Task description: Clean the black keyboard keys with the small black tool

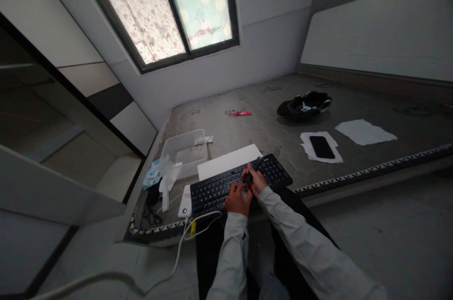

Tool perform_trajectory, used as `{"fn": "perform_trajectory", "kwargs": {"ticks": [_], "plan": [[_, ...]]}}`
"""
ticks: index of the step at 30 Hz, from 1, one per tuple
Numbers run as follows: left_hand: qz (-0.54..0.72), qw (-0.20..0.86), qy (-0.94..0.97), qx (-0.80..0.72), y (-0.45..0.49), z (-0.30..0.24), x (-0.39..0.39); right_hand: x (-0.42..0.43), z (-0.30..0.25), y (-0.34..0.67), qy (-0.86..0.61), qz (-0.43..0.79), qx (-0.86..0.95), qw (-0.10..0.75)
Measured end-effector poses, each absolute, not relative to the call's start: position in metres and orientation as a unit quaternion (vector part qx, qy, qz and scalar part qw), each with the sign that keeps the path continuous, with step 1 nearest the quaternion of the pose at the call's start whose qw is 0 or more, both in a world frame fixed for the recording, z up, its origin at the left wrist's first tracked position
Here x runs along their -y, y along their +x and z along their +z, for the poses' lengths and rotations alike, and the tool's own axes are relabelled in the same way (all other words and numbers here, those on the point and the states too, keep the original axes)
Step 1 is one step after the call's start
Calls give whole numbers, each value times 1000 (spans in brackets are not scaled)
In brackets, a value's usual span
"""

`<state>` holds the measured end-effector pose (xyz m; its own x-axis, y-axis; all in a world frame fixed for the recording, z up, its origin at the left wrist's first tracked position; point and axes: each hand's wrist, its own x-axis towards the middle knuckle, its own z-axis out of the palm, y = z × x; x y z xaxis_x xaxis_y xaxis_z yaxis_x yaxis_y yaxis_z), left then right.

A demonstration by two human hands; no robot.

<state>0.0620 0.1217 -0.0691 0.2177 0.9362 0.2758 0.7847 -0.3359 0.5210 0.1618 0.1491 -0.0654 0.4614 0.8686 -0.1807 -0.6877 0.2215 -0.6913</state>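
Keyboard [215, 190] lies flat at the mattress [354, 102] near edge. Right hand [257, 181] fingers pinch a small dark tool [248, 178] over the keys. Left hand [238, 200] is curled alongside; I cannot tell its grip. Judgement: light, stiff plastic; hold by end edges, not keys.

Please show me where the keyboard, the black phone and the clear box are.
keyboard [209, 193]: head view, left key rows.
black phone [322, 147]: head view, screen middle.
clear box [182, 151]: head view, bare bottom.
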Motion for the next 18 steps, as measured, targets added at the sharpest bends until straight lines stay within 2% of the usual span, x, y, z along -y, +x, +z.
{"fn": "perform_trajectory", "kwargs": {"ticks": [10,18], "plan": [[287,113,767,-562,62,-77,-123,-149,-58,167,-338,507,114,785],[311,115,770,-545,60,-83,-123,-151,-64,171,-457,458,170,743]]}}
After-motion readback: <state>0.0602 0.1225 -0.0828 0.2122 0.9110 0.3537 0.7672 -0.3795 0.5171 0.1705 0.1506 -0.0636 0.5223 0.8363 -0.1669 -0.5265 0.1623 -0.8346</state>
